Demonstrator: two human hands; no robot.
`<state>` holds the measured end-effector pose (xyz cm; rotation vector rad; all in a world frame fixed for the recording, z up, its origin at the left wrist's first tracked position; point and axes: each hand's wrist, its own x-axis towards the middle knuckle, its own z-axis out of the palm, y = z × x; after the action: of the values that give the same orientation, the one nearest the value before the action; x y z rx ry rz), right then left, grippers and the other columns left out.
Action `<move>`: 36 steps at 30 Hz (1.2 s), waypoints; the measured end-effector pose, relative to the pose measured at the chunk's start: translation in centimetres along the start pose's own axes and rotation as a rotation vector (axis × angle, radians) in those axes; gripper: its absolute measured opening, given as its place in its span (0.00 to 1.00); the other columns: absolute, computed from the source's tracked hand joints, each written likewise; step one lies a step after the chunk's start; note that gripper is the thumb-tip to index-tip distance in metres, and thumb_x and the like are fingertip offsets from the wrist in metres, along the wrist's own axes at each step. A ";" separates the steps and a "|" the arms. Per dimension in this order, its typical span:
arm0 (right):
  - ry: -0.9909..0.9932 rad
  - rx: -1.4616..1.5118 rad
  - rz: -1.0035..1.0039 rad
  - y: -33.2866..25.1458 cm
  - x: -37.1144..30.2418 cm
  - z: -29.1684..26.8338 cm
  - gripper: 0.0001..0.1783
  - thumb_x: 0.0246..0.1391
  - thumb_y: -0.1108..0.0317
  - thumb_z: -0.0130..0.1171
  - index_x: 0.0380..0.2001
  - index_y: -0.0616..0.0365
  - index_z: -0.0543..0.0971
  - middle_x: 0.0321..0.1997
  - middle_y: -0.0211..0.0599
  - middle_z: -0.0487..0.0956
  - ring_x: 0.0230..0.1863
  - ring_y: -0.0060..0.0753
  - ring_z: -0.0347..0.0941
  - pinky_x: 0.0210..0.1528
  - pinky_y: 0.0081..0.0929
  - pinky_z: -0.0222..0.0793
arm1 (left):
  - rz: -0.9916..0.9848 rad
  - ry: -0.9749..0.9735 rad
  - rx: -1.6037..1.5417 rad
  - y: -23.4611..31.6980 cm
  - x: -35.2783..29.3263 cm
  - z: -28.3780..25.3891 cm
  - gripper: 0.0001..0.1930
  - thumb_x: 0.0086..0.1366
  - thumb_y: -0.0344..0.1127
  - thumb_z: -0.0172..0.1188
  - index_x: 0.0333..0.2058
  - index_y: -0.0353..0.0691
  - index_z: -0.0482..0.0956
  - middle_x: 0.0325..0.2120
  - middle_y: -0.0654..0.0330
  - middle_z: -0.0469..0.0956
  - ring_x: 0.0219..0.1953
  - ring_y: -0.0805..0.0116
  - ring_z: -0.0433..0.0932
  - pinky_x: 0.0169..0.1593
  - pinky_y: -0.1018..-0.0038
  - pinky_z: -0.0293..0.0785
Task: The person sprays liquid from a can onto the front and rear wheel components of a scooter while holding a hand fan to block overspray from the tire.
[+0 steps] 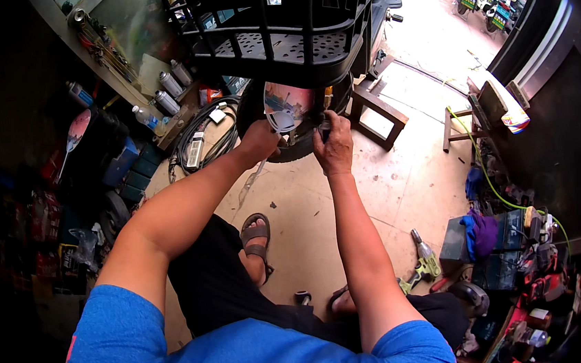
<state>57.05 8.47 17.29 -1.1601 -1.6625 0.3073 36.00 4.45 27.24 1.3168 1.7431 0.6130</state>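
Both arms reach forward, bare along the forearms. The left elbow (146,232) is bent, jutting outward, and the left forearm (200,179) slants inward to the left hand (261,141) — its fingers curled into a closed grip, the back of the hand upward. The right forearm (357,234) runs nearly straight ahead; the right hand (335,148) has its fingers (341,123) bent, thumb on the inner side. The hands are near each other, not touching.
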 end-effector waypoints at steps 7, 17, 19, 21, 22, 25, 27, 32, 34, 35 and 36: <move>0.044 0.017 0.058 0.5 -3.4 0.4 0.34 0.59 0.66 0.73 0.68 0.51 0.74 0.57 0.50 0.78 0.60 0.57 0.77 0.64 0.46 0.76 | 0.103 -0.011 -0.022 -0.4 0.3 0.2 0.11 0.70 0.25 0.57 0.46 0.29 0.85 0.36 0.54 0.89 0.27 0.66 0.86 0.37 0.67 0.81; 0.046 -0.071 -0.080 -3.2 0.9 -0.2 0.35 0.58 0.68 0.72 0.68 0.51 0.72 0.55 0.51 0.77 0.59 0.59 0.75 0.62 0.49 0.75 | 0.114 0.012 -0.044 -0.8 0.3 0.4 0.11 0.69 0.25 0.57 0.45 0.31 0.86 0.34 0.55 0.88 0.26 0.66 0.86 0.34 0.68 0.81; 0.044 -0.112 -0.117 -3.5 2.5 -0.3 0.34 0.59 0.68 0.72 0.67 0.52 0.73 0.53 0.51 0.78 0.57 0.59 0.76 0.60 0.49 0.76 | 0.122 0.008 -0.013 -1.0 0.8 0.5 0.11 0.69 0.24 0.57 0.46 0.31 0.86 0.33 0.55 0.88 0.26 0.66 0.86 0.34 0.67 0.81; -0.021 -0.146 -0.072 -3.3 2.8 -0.2 0.33 0.59 0.67 0.72 0.67 0.52 0.73 0.52 0.51 0.77 0.56 0.59 0.76 0.58 0.50 0.76 | 0.118 -0.002 0.018 -1.4 1.1 0.6 0.12 0.69 0.24 0.57 0.47 0.31 0.86 0.32 0.54 0.88 0.26 0.66 0.86 0.33 0.67 0.82; -0.051 -0.162 -0.053 -3.2 3.0 -0.1 0.33 0.59 0.67 0.71 0.67 0.51 0.73 0.52 0.52 0.77 0.56 0.59 0.76 0.58 0.50 0.76 | 0.114 -0.007 0.034 -1.4 1.2 0.4 0.12 0.69 0.24 0.57 0.47 0.31 0.85 0.32 0.54 0.88 0.25 0.66 0.86 0.33 0.67 0.82; -0.094 -0.215 -0.009 -3.1 0.4 -0.3 0.33 0.58 0.67 0.71 0.67 0.51 0.73 0.53 0.52 0.76 0.56 0.59 0.77 0.58 0.50 0.77 | 0.138 -0.005 0.064 -1.4 1.1 0.4 0.13 0.69 0.23 0.57 0.49 0.31 0.85 0.33 0.54 0.89 0.25 0.66 0.86 0.32 0.67 0.82; -0.028 -0.217 -0.064 -2.7 0.7 -0.1 0.34 0.57 0.67 0.72 0.67 0.51 0.73 0.54 0.52 0.76 0.56 0.59 0.77 0.58 0.50 0.77 | 0.168 -0.002 0.071 -1.2 1.2 0.4 0.14 0.69 0.23 0.56 0.50 0.31 0.85 0.34 0.54 0.89 0.26 0.66 0.87 0.31 0.68 0.81; 0.048 -0.263 -0.164 -5.3 6.9 -0.8 0.31 0.58 0.67 0.70 0.65 0.51 0.75 0.52 0.54 0.77 0.54 0.61 0.78 0.56 0.51 0.78 | 0.100 -0.012 0.024 -2.6 2.4 0.8 0.16 0.70 0.22 0.55 0.52 0.35 0.86 0.36 0.54 0.89 0.25 0.67 0.84 0.30 0.67 0.80; 0.012 -0.260 -0.174 -5.5 8.1 -1.0 0.29 0.59 0.67 0.69 0.63 0.51 0.76 0.51 0.55 0.78 0.52 0.62 0.79 0.54 0.52 0.79 | 0.131 -0.001 0.069 -2.6 2.3 0.7 0.16 0.69 0.23 0.55 0.52 0.35 0.86 0.34 0.54 0.88 0.25 0.66 0.84 0.31 0.67 0.80; -0.029 -0.242 -0.168 -5.4 8.3 -1.2 0.28 0.59 0.67 0.69 0.63 0.51 0.76 0.50 0.56 0.78 0.51 0.63 0.79 0.53 0.53 0.79 | 0.134 0.018 0.069 -2.2 1.9 0.7 0.13 0.68 0.25 0.58 0.47 0.34 0.87 0.33 0.50 0.88 0.28 0.59 0.86 0.35 0.63 0.81; -0.070 -0.223 -0.161 -5.3 8.4 -1.3 0.27 0.59 0.67 0.68 0.62 0.51 0.76 0.49 0.56 0.78 0.51 0.64 0.80 0.52 0.53 0.79 | 0.135 0.036 0.070 -1.8 1.4 0.6 0.10 0.66 0.27 0.61 0.42 0.34 0.88 0.32 0.46 0.88 0.32 0.51 0.87 0.40 0.59 0.82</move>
<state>55.31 12.16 26.47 -1.1798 -1.8756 0.0617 35.46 5.14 24.99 1.4898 1.7286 0.6602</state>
